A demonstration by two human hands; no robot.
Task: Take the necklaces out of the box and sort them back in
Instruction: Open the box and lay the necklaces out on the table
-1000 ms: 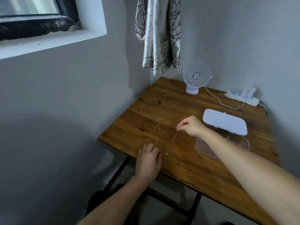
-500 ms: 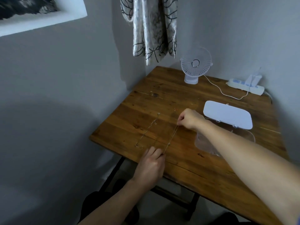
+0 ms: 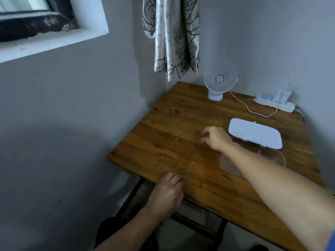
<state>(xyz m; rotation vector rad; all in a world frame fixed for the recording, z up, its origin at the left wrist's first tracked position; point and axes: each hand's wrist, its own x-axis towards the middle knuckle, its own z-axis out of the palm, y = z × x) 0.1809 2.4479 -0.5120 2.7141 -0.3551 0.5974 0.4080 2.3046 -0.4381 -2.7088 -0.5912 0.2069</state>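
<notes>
A thin gold necklace [image 3: 194, 158] is stretched straight over the wooden table [image 3: 208, 180]. My right hand [image 3: 216, 137] pinches its far end. My left hand [image 3: 167, 192] pinches its near end at the table's front edge. Two more thin necklaces lie to the left: one [image 3: 169, 151] with a small round pendant, the other [image 3: 186, 147] between it and the held one. The clear plastic box [image 3: 235, 171] sits to the right, partly hidden by my right forearm, its white lid [image 3: 255, 133] open behind it.
A small white fan [image 3: 219, 80] stands at the back of the table, its cable running to a white power strip [image 3: 273, 103] at the back right. A patterned curtain [image 3: 172, 33] hangs above the back left corner. Grey walls close in behind and left.
My left hand has taken hold of the necklace's near end and, with the right hand, pulled the chain straight. The camera view has shifted slightly.
</notes>
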